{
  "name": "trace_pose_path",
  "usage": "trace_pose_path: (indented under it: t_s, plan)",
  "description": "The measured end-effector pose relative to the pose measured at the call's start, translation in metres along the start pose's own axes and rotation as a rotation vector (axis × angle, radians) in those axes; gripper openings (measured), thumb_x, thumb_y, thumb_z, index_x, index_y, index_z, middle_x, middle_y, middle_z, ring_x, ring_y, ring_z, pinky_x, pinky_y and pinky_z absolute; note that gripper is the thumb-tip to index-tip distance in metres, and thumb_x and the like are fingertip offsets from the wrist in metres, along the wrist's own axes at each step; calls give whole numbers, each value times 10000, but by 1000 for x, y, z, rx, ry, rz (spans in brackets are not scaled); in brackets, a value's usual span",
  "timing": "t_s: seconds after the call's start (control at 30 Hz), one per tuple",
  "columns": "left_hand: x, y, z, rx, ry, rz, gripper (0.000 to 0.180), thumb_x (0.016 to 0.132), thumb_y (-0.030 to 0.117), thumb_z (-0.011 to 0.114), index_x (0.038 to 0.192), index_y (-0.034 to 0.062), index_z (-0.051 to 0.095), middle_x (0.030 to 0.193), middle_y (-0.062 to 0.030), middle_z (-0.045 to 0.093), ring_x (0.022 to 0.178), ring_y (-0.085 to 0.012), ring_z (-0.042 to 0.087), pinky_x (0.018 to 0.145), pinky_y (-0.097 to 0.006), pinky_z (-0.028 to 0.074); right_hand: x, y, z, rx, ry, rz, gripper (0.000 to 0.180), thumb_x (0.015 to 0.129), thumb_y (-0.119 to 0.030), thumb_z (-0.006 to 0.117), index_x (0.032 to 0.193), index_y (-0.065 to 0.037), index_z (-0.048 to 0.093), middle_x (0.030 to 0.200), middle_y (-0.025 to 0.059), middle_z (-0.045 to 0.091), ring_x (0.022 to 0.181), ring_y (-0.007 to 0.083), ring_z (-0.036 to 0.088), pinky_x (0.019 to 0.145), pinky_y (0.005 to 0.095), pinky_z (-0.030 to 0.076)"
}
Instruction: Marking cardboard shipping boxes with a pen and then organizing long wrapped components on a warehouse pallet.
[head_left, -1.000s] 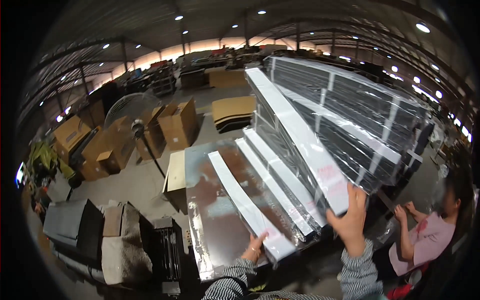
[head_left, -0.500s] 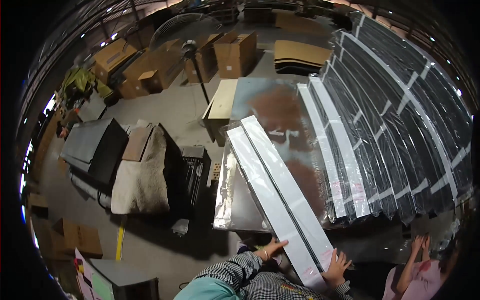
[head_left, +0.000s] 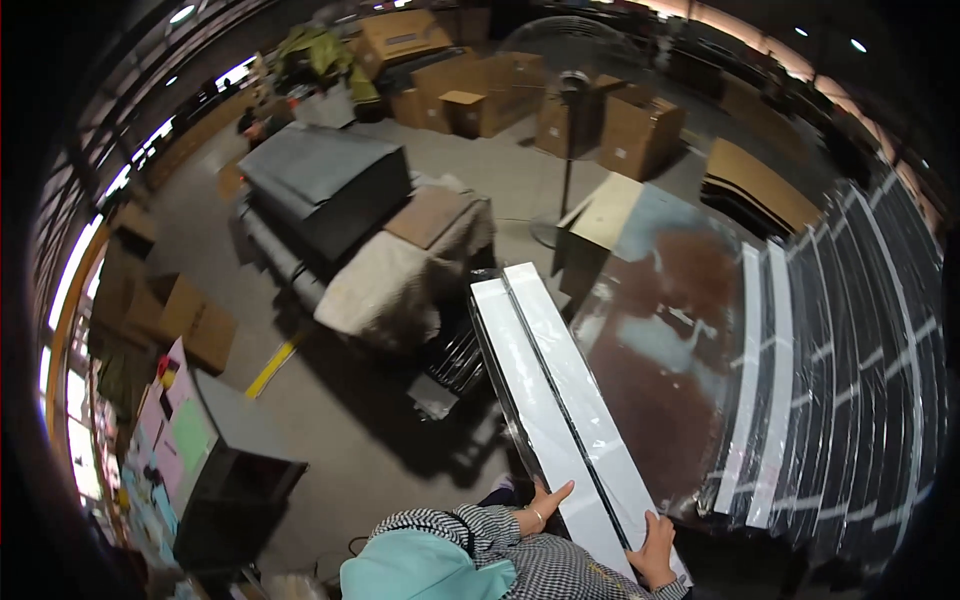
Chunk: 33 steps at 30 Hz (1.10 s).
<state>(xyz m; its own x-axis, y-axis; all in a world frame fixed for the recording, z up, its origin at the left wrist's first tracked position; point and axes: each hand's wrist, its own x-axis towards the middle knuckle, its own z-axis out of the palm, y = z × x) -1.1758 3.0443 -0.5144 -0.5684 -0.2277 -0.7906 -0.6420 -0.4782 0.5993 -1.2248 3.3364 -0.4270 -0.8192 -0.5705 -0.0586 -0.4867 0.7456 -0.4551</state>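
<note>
Between my hands is a pair of long, narrow white panels (head_left: 575, 420) in clear plastic film, side by side with a dark seam between them. My left hand (head_left: 545, 505) grips their left edge close to my body, thumb on top. My right hand (head_left: 655, 552) is closed round the right edge at the near end, its underside hidden. The panels slant away to the far left, their far end beyond the left side of a work table (head_left: 660, 390) with a worn grey and brown top.
Film-wrapped dark and white panels (head_left: 860, 370) stand in a long row at the right. Left of the table are a cloth-covered stack (head_left: 380, 290), a dark box-shaped block (head_left: 330, 185) and a grey-topped cabinet (head_left: 245, 430). A fan (head_left: 572, 90) and cardboard boxes (head_left: 640, 130) stand behind.
My view has turned left, and the held panels have swung off the table's top toward its left side. Both hands keep their grip. The person at the lower right is out of view.
</note>
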Motion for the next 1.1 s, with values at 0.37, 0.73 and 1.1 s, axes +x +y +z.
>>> trace_pose_path:
  t_s: [0.37,0.73,1.1]
  plan:
    - [44,88,-100,-658,63,-12,1262,743,541,844,1592,157,-7,1484,-167,433,1230,-318,554,831,-490,535,169,-130,-35,-247,27,-333,782,679,-152,734,1394,-39,439,1252,271,502,1149,473,497,963,555,425]
    - [114,153,-196,-909,42,102,1170,782,301,877,1561,72,35,1496,-208,398,1283,-369,526,948,-505,534,271,-214,6,-192,-140,-344,722,720,-166,684,1392,-41,451,1247,295,489,1149,480,495,964,558,430]
    - [159,138,-156,-616,-267,-79,884,882,815,370,1526,214,290,1485,-227,452,1332,-408,500,973,-726,380,289,-252,-159,-40,651,-572,597,772,-189,787,1285,24,570,1384,213,529,1318,393,477,1102,501,384]
